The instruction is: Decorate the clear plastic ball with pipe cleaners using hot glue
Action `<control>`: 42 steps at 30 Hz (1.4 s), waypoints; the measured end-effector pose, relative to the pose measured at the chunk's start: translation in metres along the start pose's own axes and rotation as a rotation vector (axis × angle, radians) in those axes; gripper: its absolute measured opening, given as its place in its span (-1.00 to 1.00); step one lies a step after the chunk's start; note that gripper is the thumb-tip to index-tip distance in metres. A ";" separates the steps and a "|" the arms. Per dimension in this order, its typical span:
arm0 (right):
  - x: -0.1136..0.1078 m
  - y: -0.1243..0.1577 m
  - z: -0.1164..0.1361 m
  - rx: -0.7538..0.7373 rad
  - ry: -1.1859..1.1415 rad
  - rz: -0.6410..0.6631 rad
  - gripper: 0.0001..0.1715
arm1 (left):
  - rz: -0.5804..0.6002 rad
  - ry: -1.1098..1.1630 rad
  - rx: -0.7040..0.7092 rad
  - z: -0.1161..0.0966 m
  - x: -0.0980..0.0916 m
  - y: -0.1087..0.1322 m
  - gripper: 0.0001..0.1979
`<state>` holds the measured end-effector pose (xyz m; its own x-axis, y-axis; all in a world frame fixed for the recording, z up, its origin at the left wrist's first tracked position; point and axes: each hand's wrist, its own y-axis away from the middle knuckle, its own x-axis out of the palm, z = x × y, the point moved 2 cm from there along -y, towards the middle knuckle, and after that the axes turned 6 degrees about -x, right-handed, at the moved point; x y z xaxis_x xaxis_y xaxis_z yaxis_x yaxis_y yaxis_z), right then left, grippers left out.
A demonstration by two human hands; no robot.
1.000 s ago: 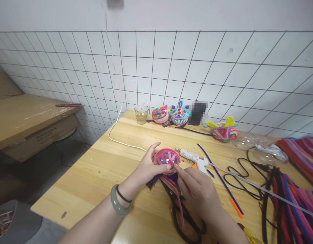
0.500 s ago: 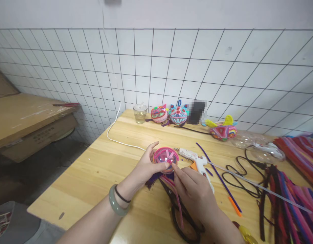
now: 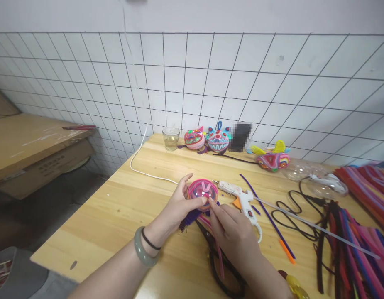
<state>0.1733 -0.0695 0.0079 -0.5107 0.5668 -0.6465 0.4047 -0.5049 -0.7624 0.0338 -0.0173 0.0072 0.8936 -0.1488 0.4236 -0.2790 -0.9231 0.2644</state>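
Our right hand (image 3: 233, 228) has shifted, uncovering the glue gun's handle (image 3: 249, 211), and still touches the ball (image 3: 197, 194) above the worktop (image 3: 132, 199): same detail, we judge. Our left hand (image 3: 177, 205) grips the ball; whether the right pinches anything, we cannot tell. The round ball shows no clear long axis; its pink V (image 3: 206, 189) opens toward the wall (image 3: 198, 79).

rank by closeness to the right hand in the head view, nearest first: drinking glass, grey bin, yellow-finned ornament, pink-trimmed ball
From the right hand:
1. Pink-trimmed ball: touching it, to its left.
2. Yellow-finned ornament: beyond, to the right.
3. Drinking glass: beyond, to the left.
4. Grey bin: far left, low down.
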 end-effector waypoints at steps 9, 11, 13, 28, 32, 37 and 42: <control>0.002 0.002 -0.005 -0.011 0.047 0.008 -0.73 | 0.062 0.053 -0.010 0.002 0.001 0.001 -0.20; 0.002 0.003 -0.005 -0.014 0.048 0.006 -0.74 | 0.068 0.092 -0.012 0.001 0.002 0.001 -0.28; 0.003 0.004 -0.005 -0.021 0.030 0.009 -0.74 | 0.058 0.119 -0.023 0.001 0.003 0.001 -0.34; 0.003 0.000 -0.002 -0.066 0.057 0.006 -0.73 | -0.029 0.078 0.027 0.007 0.003 -0.003 -0.28; 0.003 0.000 -0.002 -0.089 0.077 0.013 -0.73 | -0.053 0.051 0.044 0.008 0.003 -0.004 -0.29; 0.003 0.001 -0.001 -0.103 0.104 0.016 -0.69 | -0.061 0.034 0.049 0.011 0.003 -0.005 -0.31; 0.006 0.001 -0.001 -0.031 0.010 0.015 -0.67 | -0.077 0.039 0.089 0.014 0.003 -0.005 -0.35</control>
<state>0.1720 -0.0661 0.0034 -0.4969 0.5661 -0.6577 0.4354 -0.4929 -0.7533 0.0426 -0.0176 -0.0048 0.8963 -0.0639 0.4389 -0.1762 -0.9594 0.2202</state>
